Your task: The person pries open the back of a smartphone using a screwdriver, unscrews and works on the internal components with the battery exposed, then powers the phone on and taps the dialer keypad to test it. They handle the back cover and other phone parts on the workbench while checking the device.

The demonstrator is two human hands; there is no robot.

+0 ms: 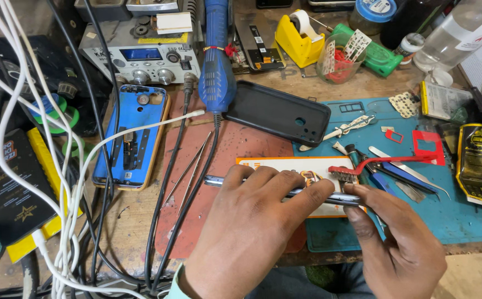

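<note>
Both my hands hold a slim phone (219, 180) edge-on, just above the bench front. My left hand (246, 232) wraps over its top edge with fingers curled along it. My right hand (396, 243) pinches its right end between thumb and fingers. Under the phone lies a white and orange card (285, 164) on a reddish mat (235, 149). A black phone case (277, 112) lies behind it, and an opened blue phone body (131, 135) rests to the left.
A blue hot-air handle (217, 61) and a grey station (141, 58) stand at the back. White and black cables (75, 194) trail on the left. Tweezers, a red brush (374, 164) and small tools lie on a blue mat (451, 216) at right. A yellow tape dispenser (299, 39) sits behind.
</note>
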